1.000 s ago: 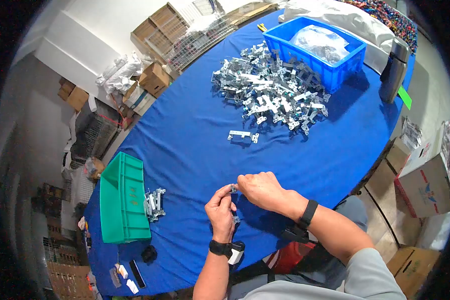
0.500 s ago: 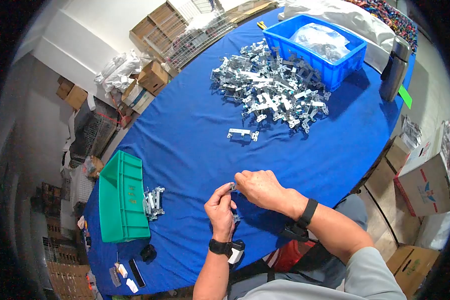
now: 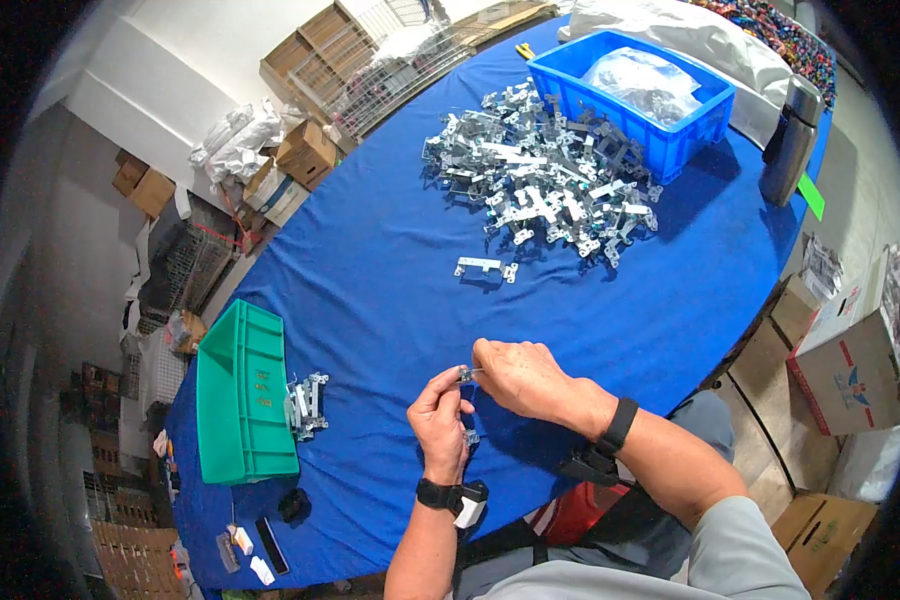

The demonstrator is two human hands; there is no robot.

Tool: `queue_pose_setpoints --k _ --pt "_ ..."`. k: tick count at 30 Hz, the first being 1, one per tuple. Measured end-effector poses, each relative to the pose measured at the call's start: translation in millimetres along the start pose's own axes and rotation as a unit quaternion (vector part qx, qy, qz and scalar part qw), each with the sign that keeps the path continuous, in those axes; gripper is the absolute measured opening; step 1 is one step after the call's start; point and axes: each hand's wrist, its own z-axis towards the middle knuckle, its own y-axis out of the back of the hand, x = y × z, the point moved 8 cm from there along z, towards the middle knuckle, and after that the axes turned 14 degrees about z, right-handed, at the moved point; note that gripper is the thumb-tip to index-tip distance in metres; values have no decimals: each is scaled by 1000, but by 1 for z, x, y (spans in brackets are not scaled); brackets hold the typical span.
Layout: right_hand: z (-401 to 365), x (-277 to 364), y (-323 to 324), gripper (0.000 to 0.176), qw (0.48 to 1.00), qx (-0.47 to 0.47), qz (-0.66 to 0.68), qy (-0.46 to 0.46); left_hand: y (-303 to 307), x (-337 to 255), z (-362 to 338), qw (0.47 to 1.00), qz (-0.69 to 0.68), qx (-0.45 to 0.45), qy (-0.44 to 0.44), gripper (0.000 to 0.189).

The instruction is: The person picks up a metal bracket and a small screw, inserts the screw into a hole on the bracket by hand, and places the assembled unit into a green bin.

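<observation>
My left hand (image 3: 438, 425) is closed around a small metal bracket (image 3: 472, 437). One end of the bracket shows above the fingertips and the other below the hand; the fingers hide its middle. Close on the right, my right hand (image 3: 530, 380) is closed in a pinch. A thin, light, pin-like piece (image 3: 477, 371) runs from its fingertips to the bracket's upper end. What exactly those fingers grip is too small to make out. Farther up the table lies a single metal bracket (image 3: 485, 267), in front of a large pile of similar brackets (image 3: 540, 180).
A blue bin (image 3: 670, 145) holding a clear plastic bag stands behind the pile. At right is a steel flask (image 3: 792, 140). A green crate (image 3: 245, 400) stands tilted at left beside a few brackets (image 3: 308, 405). Near it lies a dark phone-like object (image 3: 271, 545).
My right hand has shifted slightly right, so a small gap with the thin piece now shows between the hands. My left hand stays nearly in place, holding the bracket.
</observation>
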Motion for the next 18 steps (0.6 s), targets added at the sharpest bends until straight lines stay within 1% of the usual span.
queue_pose_setpoints --k 1,3,4,7,9,10,12,16,18 --pt "0 3 2 27 1000 0 0 1 -1 0 0 1000 0 0 0 27" --pt "0 0 -2 26 998 47 -40 -34 -1 -1 0 1000 -1 -6 -6 27" --pt "0 -1 -3 26 998 47 -40 -34 0 -3 -1 1000 -1 -6 -6 27" --pt "1 -5 -6 29 999 37 -30 -25 -2 -6 -3 1000 5 11 13 27" --pt "0 -1 0 32 1000 -26 -12 10 0 -3 -2 1000 12 5 19 28" --pt "0 1 2 32 1000 -26 -12 10 -1 -2 -2 1000 12 5 19 28" --pt "-1 5 3 32 999 14 -29 -14 -1 -3 0 1000 -17 -3 2 27" --pt "2 -5 -5 32 997 50 -47 -34 -1 -2 0 1000 -6 10 7 26" --pt "1 -5 -1 30 1000 0 -19 -19 -2 -5 0 1000 -10 4 -1 25"
